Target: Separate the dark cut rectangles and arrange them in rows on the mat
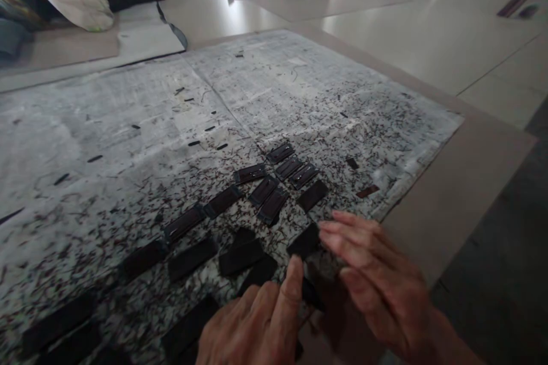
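A small dark rectangular piece [305,240] lies flat between my two hands. My left hand [261,319] has its index finger stretched out to the near edge of this piece, while its other fingers bend and its thumb is hidden. On the other side, my right hand [377,274] is open, its long fingers stretched out and their tips at the piece's right edge. Another dark piece [312,291] lies partly hidden below the hands. Just beyond, a plain dark piece [313,196] sits beside a cluster of dark rectangles with a long central slot or strip [274,205].
Dark scraps and thread-like bits litter the whitish sheet [257,80] covering the table. More dark pieces [192,259] spread to the left. A brown strip [367,191] lies right of the cluster. The board's edge [483,148] drops to dark floor at right.
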A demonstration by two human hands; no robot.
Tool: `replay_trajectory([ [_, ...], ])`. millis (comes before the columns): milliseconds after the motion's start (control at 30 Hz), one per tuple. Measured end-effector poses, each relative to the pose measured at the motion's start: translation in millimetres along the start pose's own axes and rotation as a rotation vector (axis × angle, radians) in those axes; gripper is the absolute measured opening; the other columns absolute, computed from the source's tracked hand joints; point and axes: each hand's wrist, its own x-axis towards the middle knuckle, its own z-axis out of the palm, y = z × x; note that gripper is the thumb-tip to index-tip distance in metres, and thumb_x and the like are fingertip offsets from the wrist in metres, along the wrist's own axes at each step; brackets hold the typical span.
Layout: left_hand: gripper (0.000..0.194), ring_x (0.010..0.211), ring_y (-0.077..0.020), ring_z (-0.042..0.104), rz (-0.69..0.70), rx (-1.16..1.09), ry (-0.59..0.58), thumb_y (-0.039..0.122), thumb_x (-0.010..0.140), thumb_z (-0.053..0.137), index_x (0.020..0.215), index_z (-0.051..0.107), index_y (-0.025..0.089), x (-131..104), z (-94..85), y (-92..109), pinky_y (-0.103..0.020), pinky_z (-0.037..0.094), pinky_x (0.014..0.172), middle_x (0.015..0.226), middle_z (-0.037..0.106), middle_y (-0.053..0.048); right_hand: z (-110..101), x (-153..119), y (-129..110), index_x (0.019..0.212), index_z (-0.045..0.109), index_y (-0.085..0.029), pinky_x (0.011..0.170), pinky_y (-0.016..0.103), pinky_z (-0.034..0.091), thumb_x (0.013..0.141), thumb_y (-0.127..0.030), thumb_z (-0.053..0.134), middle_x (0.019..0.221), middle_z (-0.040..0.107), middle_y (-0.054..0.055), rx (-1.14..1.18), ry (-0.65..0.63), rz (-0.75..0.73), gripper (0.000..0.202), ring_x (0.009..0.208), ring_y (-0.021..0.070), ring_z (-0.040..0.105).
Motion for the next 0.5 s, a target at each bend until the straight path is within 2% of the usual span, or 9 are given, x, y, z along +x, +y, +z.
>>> replay_trajectory([
  [67,0.049,0.053,-0.0111,0.059,-0.005,-0.013,-0.011,0.008,0.078,0.046,0.126,0.043,0.008,-0.4,1.0,-0.5,-0.022,0.047,0.044,0.065,0.058,0.004,1.3,0.3,-1.7,0.117,0.057,-0.016,0.102,0.045,0.03,0.092,-0.022,0.047,0.12,0.061,0.004,-0.154,-0.09,-0.09,0.028,0.123,0.0266,0.04],
  [167,0.048,0.052,-0.011,0.059,-0.024,-0.024,-0.017,0.009,0.079,0.045,0.126,0.042,0.01,-1.1,1.1,-0.4,-0.022,0.047,0.043,0.065,0.058,0.005,2.4,-3.2,0.1,0.111,0.062,-0.018,0.1,0.049,0.028,0.094,-0.028,0.045,0.116,0.064,0.002,-0.305,-0.069,-0.051,0.026,0.123,0.028,0.041],
  [267,0.051,0.054,-0.0114,0.059,-0.028,-0.03,-0.045,0.008,0.077,0.046,0.127,0.041,0.01,-1.4,-0.5,-0.2,-0.022,0.047,0.044,0.067,0.059,0.005,-1.3,-7.5,4.7,0.11,0.062,-0.019,0.098,0.05,0.03,0.095,-0.031,0.042,0.116,0.064,0.003,-0.331,-0.081,-0.061,0.027,0.123,0.0291,0.041],
  [367,0.057,0.056,-0.012,0.06,-0.012,-0.029,-0.081,0.006,0.073,0.047,0.129,0.038,0.009,-1.1,-2.8,-0.1,-0.022,0.049,0.046,0.071,0.06,0.004,-5.0,-7.0,6.2,0.113,0.059,-0.014,0.095,0.049,0.033,0.095,-0.028,0.042,0.119,0.061,0.009,-0.347,-0.06,-0.094,0.029,0.123,0.0298,0.039],
  [433,0.058,0.058,-0.0127,0.06,-0.006,-0.022,-0.094,0.007,0.072,0.048,0.129,0.037,0.009,-0.9,-4.0,0.3,-0.023,0.049,0.046,0.072,0.061,0.004,-4.4,-3.7,4.3,0.12,0.055,-0.011,0.097,0.05,0.032,0.094,-0.03,0.043,0.126,0.056,0.011,-0.37,-0.095,-0.136,0.034,0.126,0.0308,0.036],
  [500,0.056,0.059,-0.0134,0.06,-0.012,-0.026,-0.09,0.008,0.074,0.049,0.128,0.038,0.008,-1.1,-4.8,1.1,-0.024,0.048,0.046,0.072,0.06,0.003,-1.5,0.2,2.1,0.125,0.051,-0.013,0.1,0.051,0.029,0.094,-0.034,0.043,0.131,0.052,0.008,-0.387,-0.171,-0.159,0.039,0.127,0.0314,0.033],
])
